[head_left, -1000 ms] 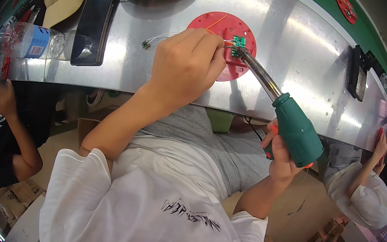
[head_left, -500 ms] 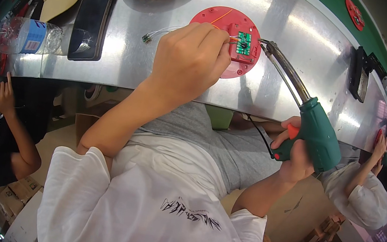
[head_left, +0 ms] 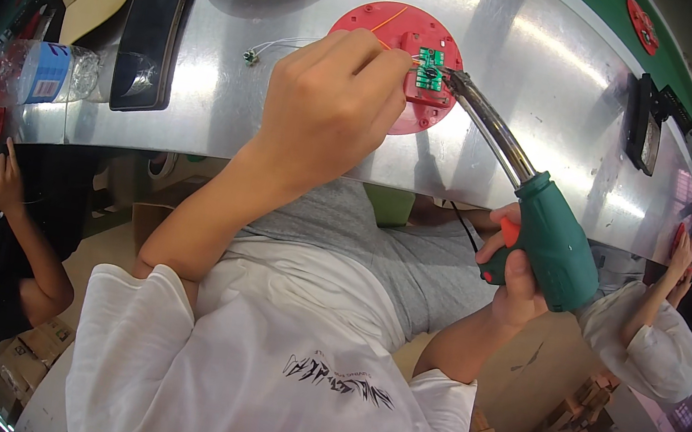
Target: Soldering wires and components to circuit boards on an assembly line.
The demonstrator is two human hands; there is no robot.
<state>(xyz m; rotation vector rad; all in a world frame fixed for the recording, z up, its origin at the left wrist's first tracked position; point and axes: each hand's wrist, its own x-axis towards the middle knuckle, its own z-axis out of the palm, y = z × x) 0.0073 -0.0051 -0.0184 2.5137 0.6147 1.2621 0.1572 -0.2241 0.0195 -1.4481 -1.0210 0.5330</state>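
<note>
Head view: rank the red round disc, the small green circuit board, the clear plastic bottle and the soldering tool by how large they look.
1. soldering tool, though it is nearer the camera
2. red round disc and clear plastic bottle: look alike, unranked
3. small green circuit board

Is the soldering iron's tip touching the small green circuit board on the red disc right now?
Touching. In the head view the soldering iron's tip meets the right edge of the green circuit board with no gap visible; the right hand grips the iron's green handle.
</note>
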